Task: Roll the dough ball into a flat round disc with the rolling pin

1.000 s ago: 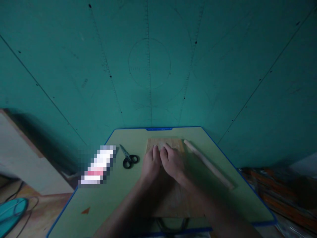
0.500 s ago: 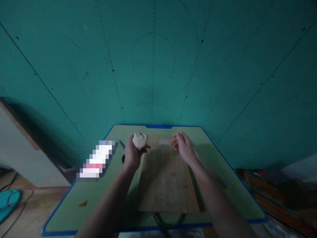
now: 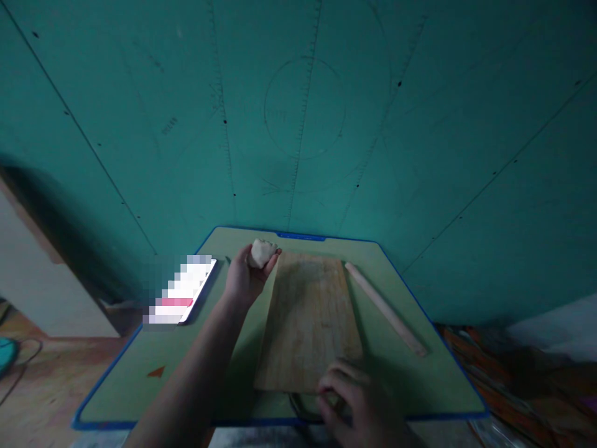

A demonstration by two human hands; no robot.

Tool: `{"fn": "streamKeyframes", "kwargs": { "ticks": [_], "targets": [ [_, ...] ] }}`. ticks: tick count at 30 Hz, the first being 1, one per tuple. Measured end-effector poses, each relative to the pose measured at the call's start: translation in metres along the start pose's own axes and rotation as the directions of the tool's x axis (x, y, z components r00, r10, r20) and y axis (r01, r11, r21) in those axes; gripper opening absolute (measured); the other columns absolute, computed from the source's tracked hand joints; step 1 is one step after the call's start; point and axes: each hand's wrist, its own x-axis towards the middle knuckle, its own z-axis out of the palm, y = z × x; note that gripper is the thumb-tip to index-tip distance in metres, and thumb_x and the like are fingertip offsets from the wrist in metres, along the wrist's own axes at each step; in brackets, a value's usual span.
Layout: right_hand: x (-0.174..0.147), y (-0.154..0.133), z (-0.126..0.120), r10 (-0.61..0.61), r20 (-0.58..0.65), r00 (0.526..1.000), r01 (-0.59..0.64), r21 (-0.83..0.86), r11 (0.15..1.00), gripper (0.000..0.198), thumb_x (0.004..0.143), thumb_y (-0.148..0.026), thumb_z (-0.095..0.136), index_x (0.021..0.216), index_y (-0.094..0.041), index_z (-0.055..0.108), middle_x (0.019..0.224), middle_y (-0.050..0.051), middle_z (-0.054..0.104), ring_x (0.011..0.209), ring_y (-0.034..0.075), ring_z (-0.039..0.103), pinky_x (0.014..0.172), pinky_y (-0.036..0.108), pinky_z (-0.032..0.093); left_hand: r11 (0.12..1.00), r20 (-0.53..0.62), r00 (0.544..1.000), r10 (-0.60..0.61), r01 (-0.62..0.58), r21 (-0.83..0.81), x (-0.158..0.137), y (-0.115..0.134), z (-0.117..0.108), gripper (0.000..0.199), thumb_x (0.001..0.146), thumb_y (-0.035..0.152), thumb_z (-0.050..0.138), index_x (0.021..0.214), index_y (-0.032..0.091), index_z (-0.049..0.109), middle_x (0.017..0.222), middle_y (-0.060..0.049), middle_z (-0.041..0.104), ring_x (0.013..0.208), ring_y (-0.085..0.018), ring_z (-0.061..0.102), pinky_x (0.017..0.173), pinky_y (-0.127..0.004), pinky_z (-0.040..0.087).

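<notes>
A pale lump of dough [image 3: 262,254] rests in my left hand [image 3: 245,274], whose fingers are wrapped round it above the far left corner of a wooden cutting board [image 3: 308,317]. My right hand [image 3: 347,398] is over the board's near right corner, somewhat blurred. Its fingers are curled, with a gap between thumb and forefinger, and I see nothing in it. Close to that hand a dark loop [image 3: 298,407] shows at the board's near edge. To the board's right a wooden rolling pin [image 3: 387,310] lies at a slant.
All this is on a light green folding table [image 3: 219,398] with a blue rim. A phone-like device [image 3: 198,298] with a blurred-out screen leans at the left, near an orange scrap [image 3: 157,372]. Behind the table stands a green wall [image 3: 298,155].
My right hand has come back from the board's far right side to its near edge, uncovering the rolling pin. My left hand still holds the dough, slightly turned. The camera view has shifted slightly.
</notes>
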Motion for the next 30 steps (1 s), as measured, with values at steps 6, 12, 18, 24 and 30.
{"fn": "streamKeyframes", "kwargs": {
  "ticks": [6, 12, 18, 24, 30],
  "targets": [
    [-0.029, 0.012, 0.039, -0.142, -0.171, 0.975, 0.093, -0.269, 0.959, 0.02, 0.068, -0.026, 0.079, 0.079, -0.025, 0.062, 0.08, -0.002, 0.063, 0.073, 0.015, 0.06, 0.061, 0.023, 0.042, 0.999, 0.038, 0.998, -0.044, 0.044, 0.013, 0.003, -0.002, -0.003, 0.026, 0.096, 0.019, 0.04, 0.111, 0.009, 0.059, 0.082, -0.012, 0.071, 0.071, -0.02, 0.073, 0.056, -0.022, 0.062],
    [-0.028, 0.004, 0.051, -0.194, -0.146, 0.97, 0.094, -0.51, 0.855, 0.019, 0.077, -0.027, 0.074, 0.077, -0.024, 0.055, 0.077, -0.004, 0.066, 0.06, 0.014, 0.061, 0.049, 0.028, 0.032, 0.996, 0.019, 0.997, -0.072, 0.071, 0.053, 0.007, -0.002, -0.006, 0.025, 0.098, 0.021, 0.039, 0.109, 0.01, 0.059, 0.082, -0.012, 0.071, 0.069, -0.019, 0.073, 0.053, -0.021, 0.061],
    [-0.029, -0.014, 0.028, -0.132, -0.133, 0.982, 0.027, -0.598, 0.801, 0.026, 0.072, -0.02, 0.076, 0.079, -0.025, 0.051, 0.064, -0.007, 0.065, 0.048, 0.016, 0.06, 0.046, 0.032, 0.025, 0.997, -0.001, 0.997, -0.08, 0.08, 0.014, 0.01, 0.0, -0.009, 0.023, 0.098, 0.021, 0.041, 0.109, 0.013, 0.059, 0.081, -0.01, 0.07, 0.069, -0.018, 0.073, 0.054, -0.021, 0.062],
    [-0.021, -0.038, -0.015, -0.169, -0.139, 0.976, 0.061, -0.57, 0.819, 0.022, 0.079, -0.03, 0.071, 0.073, -0.025, 0.051, 0.064, -0.006, 0.066, 0.056, 0.016, 0.062, 0.053, 0.031, 0.03, 0.998, 0.032, 0.997, -0.066, 0.067, -0.015, 0.012, 0.004, -0.013, 0.024, 0.098, 0.022, 0.041, 0.112, 0.013, 0.058, 0.083, -0.01, 0.071, 0.071, -0.019, 0.074, 0.053, -0.021, 0.061],
    [-0.015, -0.031, -0.05, -0.238, -0.293, 0.926, -0.034, -0.692, 0.721, 0.024, 0.091, -0.017, 0.046, 0.068, -0.024, 0.052, 0.06, -0.004, 0.063, 0.049, 0.012, 0.055, 0.052, 0.032, 0.027, 0.996, 0.051, 0.995, -0.088, 0.089, -0.011, 0.007, 0.009, -0.011, 0.022, 0.098, 0.022, 0.04, 0.105, 0.012, 0.059, 0.08, -0.009, 0.071, 0.067, -0.019, 0.073, 0.052, -0.021, 0.06]
  ]
}}
